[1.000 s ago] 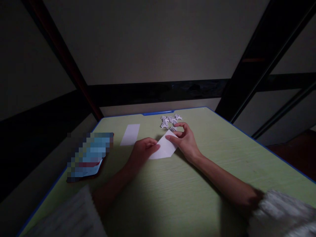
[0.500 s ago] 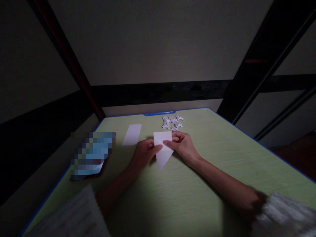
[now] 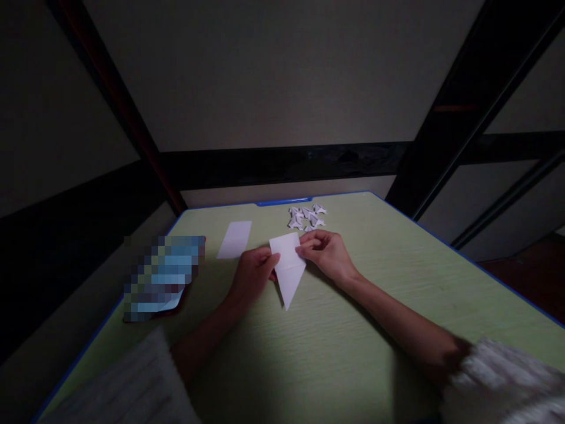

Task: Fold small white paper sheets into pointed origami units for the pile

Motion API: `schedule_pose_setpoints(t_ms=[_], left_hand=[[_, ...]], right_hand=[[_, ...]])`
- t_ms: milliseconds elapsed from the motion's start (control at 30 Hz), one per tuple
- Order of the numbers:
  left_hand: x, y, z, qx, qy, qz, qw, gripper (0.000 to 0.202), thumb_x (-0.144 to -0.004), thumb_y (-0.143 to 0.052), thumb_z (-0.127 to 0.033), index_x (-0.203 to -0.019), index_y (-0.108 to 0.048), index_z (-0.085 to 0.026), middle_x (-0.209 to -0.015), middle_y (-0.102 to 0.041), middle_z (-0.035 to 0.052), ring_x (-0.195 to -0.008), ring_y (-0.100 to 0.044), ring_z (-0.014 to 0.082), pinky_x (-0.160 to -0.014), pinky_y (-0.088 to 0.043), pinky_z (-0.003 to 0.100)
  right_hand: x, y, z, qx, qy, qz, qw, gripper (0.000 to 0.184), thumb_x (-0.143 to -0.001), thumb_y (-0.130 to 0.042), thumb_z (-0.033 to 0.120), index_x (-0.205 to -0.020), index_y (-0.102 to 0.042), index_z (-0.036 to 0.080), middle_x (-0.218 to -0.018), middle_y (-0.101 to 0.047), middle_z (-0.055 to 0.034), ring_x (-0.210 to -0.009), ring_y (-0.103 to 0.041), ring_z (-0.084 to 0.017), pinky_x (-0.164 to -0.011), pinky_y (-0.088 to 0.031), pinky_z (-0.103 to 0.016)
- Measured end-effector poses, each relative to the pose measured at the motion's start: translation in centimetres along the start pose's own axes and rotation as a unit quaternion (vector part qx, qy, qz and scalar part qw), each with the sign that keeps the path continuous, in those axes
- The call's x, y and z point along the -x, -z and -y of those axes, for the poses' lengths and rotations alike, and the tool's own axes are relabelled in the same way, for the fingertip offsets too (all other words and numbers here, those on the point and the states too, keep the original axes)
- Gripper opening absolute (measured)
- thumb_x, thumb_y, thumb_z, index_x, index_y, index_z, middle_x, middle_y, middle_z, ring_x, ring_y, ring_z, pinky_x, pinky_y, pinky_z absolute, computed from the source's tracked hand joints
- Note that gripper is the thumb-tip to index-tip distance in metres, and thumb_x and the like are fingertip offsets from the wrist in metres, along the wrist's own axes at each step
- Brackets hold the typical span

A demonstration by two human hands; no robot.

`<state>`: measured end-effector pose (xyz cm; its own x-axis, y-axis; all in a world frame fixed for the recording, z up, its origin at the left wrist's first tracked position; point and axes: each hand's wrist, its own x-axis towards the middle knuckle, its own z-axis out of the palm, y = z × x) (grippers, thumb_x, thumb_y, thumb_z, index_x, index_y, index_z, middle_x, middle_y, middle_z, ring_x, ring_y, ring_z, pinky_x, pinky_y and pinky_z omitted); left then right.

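Observation:
A folded sheet of white paper is held up over the table, its pointed end toward me and its straight edge away from me. My left hand pinches its left edge, thumb on top and fingers behind. On the opposite edge, my right hand grips the paper between thumb and fingers. A crease runs across the paper where the triangular part begins. Just beyond the hands lie several small folded paper figures in a cluster.
A flat white paper sheet lies left of the cluster. Farther left rests a phone-like device with a pixelated screen and dark red edge. The light green table has a blue rim, with a wall panel behind it.
The folded paper has tilted and shifted slightly left, its point now lower. Both thumbs have slid from its middle out toward its side edges.

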<state>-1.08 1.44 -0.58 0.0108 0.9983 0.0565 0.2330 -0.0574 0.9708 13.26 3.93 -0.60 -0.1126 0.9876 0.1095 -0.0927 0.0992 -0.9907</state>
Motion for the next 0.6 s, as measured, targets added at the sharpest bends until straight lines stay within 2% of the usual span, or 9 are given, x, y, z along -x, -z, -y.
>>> schedule_pose_setpoints(t_ms=[200,333,400,500,600], left_hand=[[0.0,0.0,-0.2,0.017,0.003,0.004,1.000,0.018,-0.065,-0.048,-0.024,-0.050,-0.046,-0.014,-0.047,-0.047,-0.0038,-0.045,-0.050,0.0087,-0.041,-0.045,0.019],[0.0,0.2,-0.2,0.024,-0.001,-0.012,1.000,0.018,-0.066,-0.047,-0.024,-0.051,-0.043,-0.015,-0.048,-0.045,-0.0041,-0.046,-0.049,0.0087,-0.042,-0.046,0.020],[0.1,0.3,-0.2,0.029,-0.003,-0.011,1.000,0.018,-0.067,-0.046,-0.025,-0.052,-0.043,-0.015,-0.048,-0.044,-0.0042,-0.047,-0.048,0.0087,-0.043,-0.046,0.020],[0.1,0.2,-0.3,0.038,-0.003,0.016,0.999,0.015,-0.067,-0.046,-0.025,-0.057,-0.047,-0.014,-0.050,-0.045,-0.0037,-0.048,-0.049,0.0089,-0.043,-0.046,0.020],[0.1,0.1,-0.4,0.046,0.009,0.046,0.998,0.015,-0.066,-0.048,-0.025,-0.057,-0.050,-0.013,-0.051,-0.050,-0.0025,-0.049,-0.050,0.0093,-0.044,-0.045,0.020]], right_hand=[[-0.3,0.3,0.2,0.003,0.028,-0.045,0.999,0.014,-0.051,-0.062,0.012,-0.062,-0.053,0.014,-0.048,-0.055,0.0044,-0.042,-0.046,-0.006,-0.047,-0.037,-0.022],[-0.4,0.6,0.5,-0.015,0.057,-0.103,0.993,0.014,-0.052,-0.062,0.013,-0.063,-0.053,0.014,-0.052,-0.058,0.0029,-0.048,-0.051,-0.008,-0.053,-0.040,-0.023],[-0.3,0.5,0.5,-0.028,0.051,-0.085,0.995,0.015,-0.052,-0.063,0.013,-0.065,-0.055,0.014,-0.054,-0.059,0.0023,-0.050,-0.052,-0.008,-0.054,-0.041,-0.024],[0.0,0.0,0.3,-0.032,0.025,-0.002,0.999,0.019,-0.050,-0.066,0.015,-0.067,-0.059,0.013,-0.055,-0.059,0.0020,-0.048,-0.050,-0.008,-0.050,-0.040,-0.023],[0.4,-0.4,0.2,-0.007,0.033,0.010,0.999,0.014,-0.052,-0.066,0.020,-0.063,-0.061,0.012,-0.054,-0.058,0.0011,-0.045,-0.048,-0.008,-0.046,-0.038,-0.022]])
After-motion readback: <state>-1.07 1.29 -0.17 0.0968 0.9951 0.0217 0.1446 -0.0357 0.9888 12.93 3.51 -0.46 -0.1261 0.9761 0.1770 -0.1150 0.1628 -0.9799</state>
